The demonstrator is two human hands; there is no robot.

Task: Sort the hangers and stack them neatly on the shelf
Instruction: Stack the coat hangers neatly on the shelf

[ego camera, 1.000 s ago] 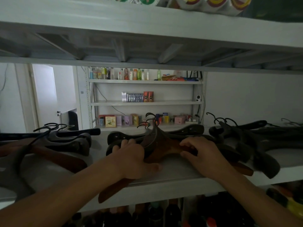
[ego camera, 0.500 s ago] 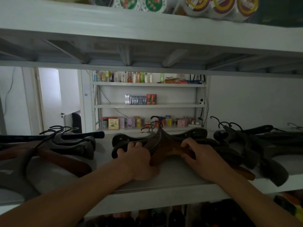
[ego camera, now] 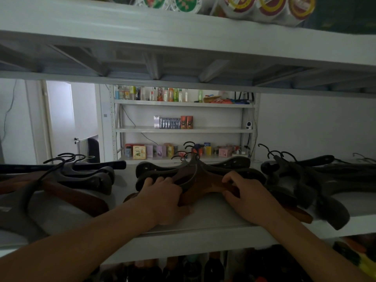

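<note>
At the left of the frame a left pile of hangers (ego camera: 67, 180) lay loosely on the white shelf (ego camera: 213, 220): dark moulded ones with thick rounded shoulders, crossed by a reddish-brown wooden one lying askew, their thin black wire hooks fanning upward. That pile looked unsorted, as far as the dim light allowed. In the centre, the middle stack of hangers (ego camera: 195, 176) sat square on the shelf, dark glossy ones behind and a brown wooden one in front, hooks bunched together at the top. The left hand (ego camera: 162, 198) rested on the left arm of this stack with fingers curled over the dark edge, gripping it, while the right hand (ego camera: 250, 198) lay on the right arm, fingers bent over the brown wood and pressing it in. The hands seemed to be squaring this stack, so sorting was roughly midway. At the right of the frame a right heap of hangers (ego camera: 309, 180), all dark and broad-shouldered, sprawled with one end overhanging the shelf's front edge; it appeared to need tidying yet. Whether colours were meant to be separated could not be told.
</note>
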